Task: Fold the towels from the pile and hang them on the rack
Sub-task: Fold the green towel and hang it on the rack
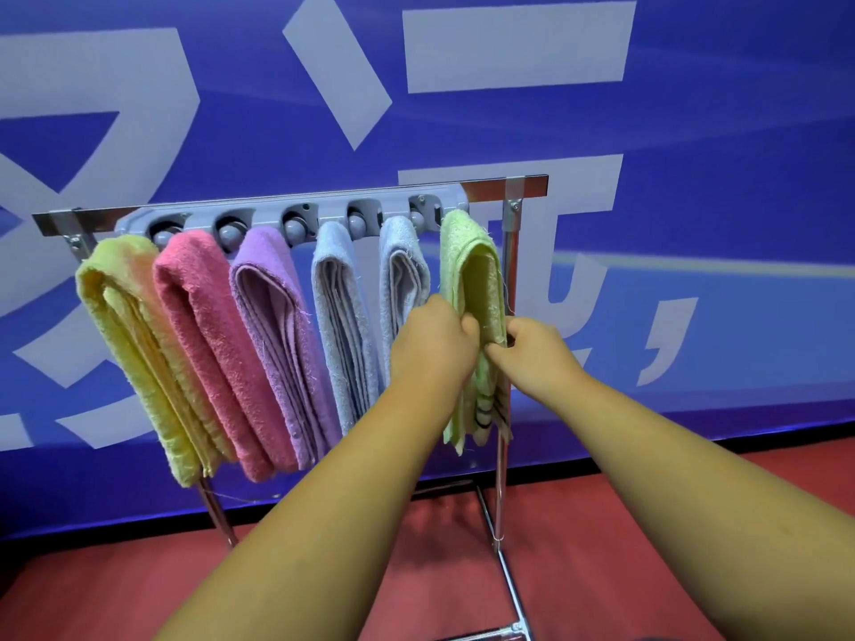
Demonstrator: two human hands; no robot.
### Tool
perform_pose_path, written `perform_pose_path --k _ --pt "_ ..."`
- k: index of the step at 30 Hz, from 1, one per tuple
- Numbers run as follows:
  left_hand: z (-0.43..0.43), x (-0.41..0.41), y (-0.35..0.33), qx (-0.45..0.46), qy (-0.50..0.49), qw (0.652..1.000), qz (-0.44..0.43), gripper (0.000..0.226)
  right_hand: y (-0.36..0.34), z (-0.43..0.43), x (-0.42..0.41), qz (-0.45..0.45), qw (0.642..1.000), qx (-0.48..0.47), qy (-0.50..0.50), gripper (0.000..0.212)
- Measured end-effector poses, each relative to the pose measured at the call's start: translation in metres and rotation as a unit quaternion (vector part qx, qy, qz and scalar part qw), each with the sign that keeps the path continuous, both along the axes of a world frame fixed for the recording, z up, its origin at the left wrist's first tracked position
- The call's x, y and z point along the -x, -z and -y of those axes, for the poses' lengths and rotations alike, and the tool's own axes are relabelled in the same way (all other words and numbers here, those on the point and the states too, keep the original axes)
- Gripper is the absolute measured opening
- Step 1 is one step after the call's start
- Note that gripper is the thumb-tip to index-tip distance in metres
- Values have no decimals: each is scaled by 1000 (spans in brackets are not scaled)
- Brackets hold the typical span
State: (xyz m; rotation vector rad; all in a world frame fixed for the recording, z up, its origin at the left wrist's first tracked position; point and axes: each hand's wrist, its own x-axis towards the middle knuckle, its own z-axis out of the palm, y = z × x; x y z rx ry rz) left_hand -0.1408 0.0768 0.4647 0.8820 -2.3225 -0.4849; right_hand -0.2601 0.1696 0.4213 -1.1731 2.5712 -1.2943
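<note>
While both hands work at the right end of the rack (296, 201), six folded towels hang side by side from its grey holder: a yellow towel (139, 344) at the left end, then a pink towel (217, 344), a purple towel (282, 340), two pale blue towels, and a green towel (472, 270) last, beside the right post. The left hand (432, 344) is closed on the green towel's left edge about halfway down, and the right hand (532, 349) pinches its right edge at the same height, so the towel sits between them. No pile shows in this head view, so hanging seems nearly done and this looks like final tidying. To finish well, draw both edges down evenly, keep the layers stacked, and pull gently so the top stays wedged in its slot. Letting go one hand at a time would guard against the folds slipping open.
</note>
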Motion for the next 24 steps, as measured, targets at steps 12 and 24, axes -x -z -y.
perform_pose_path --k 12,24 --pt "-8 -2 -69 175 -44 983 18 22 -34 -6 -11 -52 998 33 20 31" --pt "1 -2 -64 186 -32 982 6 19 -52 -4 -15 -52 996 62 26 31"
